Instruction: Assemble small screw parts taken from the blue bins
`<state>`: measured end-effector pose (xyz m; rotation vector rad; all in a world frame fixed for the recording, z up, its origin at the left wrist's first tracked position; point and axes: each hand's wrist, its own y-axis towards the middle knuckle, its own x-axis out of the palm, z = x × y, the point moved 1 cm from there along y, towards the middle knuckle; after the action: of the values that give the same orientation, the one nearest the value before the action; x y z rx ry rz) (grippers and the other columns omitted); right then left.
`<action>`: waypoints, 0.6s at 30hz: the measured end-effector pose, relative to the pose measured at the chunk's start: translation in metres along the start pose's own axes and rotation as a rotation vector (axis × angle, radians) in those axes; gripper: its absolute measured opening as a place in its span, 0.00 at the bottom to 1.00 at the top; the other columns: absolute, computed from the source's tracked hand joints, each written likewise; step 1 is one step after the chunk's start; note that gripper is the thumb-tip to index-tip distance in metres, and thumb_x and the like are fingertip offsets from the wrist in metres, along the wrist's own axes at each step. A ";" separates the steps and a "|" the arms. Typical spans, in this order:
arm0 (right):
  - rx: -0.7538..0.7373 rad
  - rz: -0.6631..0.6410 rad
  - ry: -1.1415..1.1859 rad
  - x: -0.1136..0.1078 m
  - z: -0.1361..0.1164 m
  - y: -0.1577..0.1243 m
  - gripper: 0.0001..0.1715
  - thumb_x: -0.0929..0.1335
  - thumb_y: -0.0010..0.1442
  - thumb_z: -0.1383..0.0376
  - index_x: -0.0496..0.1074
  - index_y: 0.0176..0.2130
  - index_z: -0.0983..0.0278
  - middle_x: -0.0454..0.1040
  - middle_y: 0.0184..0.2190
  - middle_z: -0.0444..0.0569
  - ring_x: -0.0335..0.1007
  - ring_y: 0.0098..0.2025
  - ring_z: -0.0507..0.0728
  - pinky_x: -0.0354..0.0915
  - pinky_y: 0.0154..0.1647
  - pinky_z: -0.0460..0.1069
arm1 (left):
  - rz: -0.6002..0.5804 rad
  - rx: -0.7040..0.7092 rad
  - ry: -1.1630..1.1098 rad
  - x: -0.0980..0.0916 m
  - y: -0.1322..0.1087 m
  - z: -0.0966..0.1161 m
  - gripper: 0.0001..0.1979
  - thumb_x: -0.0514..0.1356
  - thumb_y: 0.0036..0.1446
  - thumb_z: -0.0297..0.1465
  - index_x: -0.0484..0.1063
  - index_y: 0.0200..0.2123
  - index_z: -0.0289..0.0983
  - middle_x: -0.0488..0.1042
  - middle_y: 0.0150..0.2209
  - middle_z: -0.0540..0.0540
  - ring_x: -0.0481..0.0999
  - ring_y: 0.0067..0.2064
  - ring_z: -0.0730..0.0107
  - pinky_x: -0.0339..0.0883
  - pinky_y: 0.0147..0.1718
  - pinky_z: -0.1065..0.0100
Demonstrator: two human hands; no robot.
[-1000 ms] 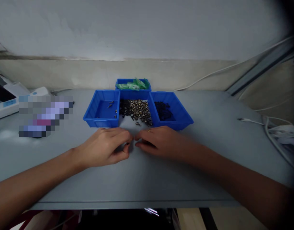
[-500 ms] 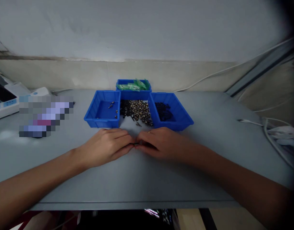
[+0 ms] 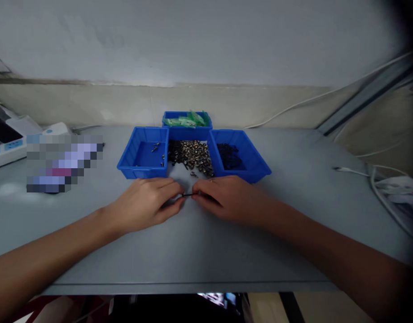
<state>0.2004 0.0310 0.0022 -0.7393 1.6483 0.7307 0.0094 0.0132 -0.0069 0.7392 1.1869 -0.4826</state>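
Between my hands runs a thin dark rod-like piece [image 3: 188, 195], too small to identify. My left hand [image 3: 155, 199] pinches its left end between thumb and fingers. The fingertips of my right hand [image 3: 223, 195] close on its other end. Just beyond my fingers lies a pile of small brassy metal parts [image 3: 195, 154], with small black parts [image 3: 178, 154] along its left side. A blue bin [image 3: 142, 172] left of the pile holds a few metal pieces. The blue bin on the right [image 3: 257, 154] contains small black parts [image 3: 228, 154].
Behind the pile, a third blue bin [image 3: 188, 133] holds green plastic packets [image 3: 193, 119]. A pixelated phone-like object [image 3: 65, 166] and a white power strip [image 3: 11, 150] are on the left. White cables [image 3: 375, 179] lie at the right, and the grey table [image 3: 193, 255] ends near me.
My fingertips have drawn slightly apart, baring the thin dark piece between them. Both hands have risen a little in view. The bins and pile look the same.
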 end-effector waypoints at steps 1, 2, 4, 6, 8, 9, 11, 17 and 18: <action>-0.001 -0.003 0.002 0.000 0.000 0.000 0.09 0.58 0.59 0.63 0.64 0.35 0.64 0.70 0.25 0.45 0.66 0.26 0.52 0.56 0.27 0.46 | 0.015 0.007 -0.004 0.000 0.000 0.000 0.09 0.49 0.58 0.32 0.67 0.35 0.35 0.70 0.28 0.49 0.70 0.32 0.72 0.64 0.30 0.71; -0.003 -0.008 0.006 0.000 0.000 0.000 0.09 0.58 0.59 0.63 0.64 0.35 0.64 0.70 0.25 0.45 0.66 0.26 0.52 0.56 0.27 0.46 | 0.031 0.019 -0.012 0.000 -0.001 0.000 0.09 0.50 0.58 0.32 0.67 0.35 0.35 0.69 0.28 0.49 0.70 0.32 0.72 0.63 0.30 0.71; -0.015 -0.010 0.011 0.001 0.000 0.000 0.09 0.59 0.58 0.64 0.65 0.34 0.64 0.70 0.25 0.45 0.65 0.26 0.52 0.55 0.26 0.46 | 0.057 0.064 -0.035 0.000 -0.001 0.000 0.09 0.50 0.58 0.32 0.66 0.35 0.34 0.69 0.28 0.49 0.70 0.31 0.74 0.63 0.29 0.72; -0.031 -0.014 0.003 0.002 -0.001 0.000 0.09 0.59 0.58 0.64 0.65 0.33 0.64 0.70 0.24 0.45 0.65 0.25 0.52 0.55 0.25 0.46 | 0.074 0.123 -0.059 0.000 -0.002 0.000 0.08 0.50 0.59 0.31 0.66 0.36 0.34 0.69 0.28 0.49 0.69 0.30 0.74 0.62 0.29 0.73; -0.044 -0.021 -0.007 0.003 -0.002 0.000 0.09 0.59 0.58 0.64 0.65 0.32 0.64 0.69 0.24 0.45 0.64 0.24 0.52 0.54 0.24 0.46 | 0.077 0.172 -0.075 -0.001 -0.001 0.002 0.07 0.50 0.59 0.31 0.65 0.36 0.35 0.69 0.28 0.49 0.68 0.29 0.75 0.62 0.29 0.72; -0.048 -0.028 -0.009 0.003 -0.002 0.000 0.09 0.59 0.58 0.64 0.65 0.32 0.64 0.69 0.23 0.45 0.63 0.24 0.52 0.54 0.24 0.46 | 0.077 0.189 -0.079 -0.002 -0.001 0.002 0.07 0.50 0.59 0.31 0.65 0.35 0.35 0.69 0.28 0.50 0.68 0.29 0.75 0.61 0.29 0.72; -0.048 -0.046 -0.008 0.002 -0.003 0.000 0.09 0.58 0.58 0.64 0.65 0.31 0.64 0.69 0.23 0.45 0.63 0.23 0.51 0.54 0.24 0.46 | 0.067 0.208 -0.084 -0.003 -0.001 0.003 0.07 0.50 0.59 0.31 0.66 0.33 0.35 0.69 0.28 0.50 0.68 0.29 0.75 0.61 0.29 0.72; -0.044 -0.032 -0.008 0.001 -0.002 0.001 0.08 0.59 0.58 0.64 0.64 0.31 0.64 0.69 0.24 0.44 0.63 0.25 0.51 0.54 0.25 0.46 | 0.105 0.161 -0.043 -0.002 -0.002 0.001 0.10 0.50 0.59 0.32 0.67 0.40 0.36 0.71 0.28 0.49 0.69 0.29 0.74 0.63 0.28 0.72; -0.044 -0.025 -0.009 0.002 -0.002 0.001 0.08 0.59 0.58 0.64 0.64 0.31 0.64 0.69 0.24 0.44 0.63 0.25 0.51 0.54 0.25 0.46 | 0.103 0.150 -0.035 -0.001 -0.003 0.000 0.10 0.50 0.59 0.32 0.67 0.40 0.36 0.72 0.28 0.49 0.69 0.29 0.74 0.63 0.28 0.71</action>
<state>0.1984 0.0297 0.0011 -0.7847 1.6166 0.7537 0.0075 0.0113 -0.0065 0.9125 1.0830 -0.5001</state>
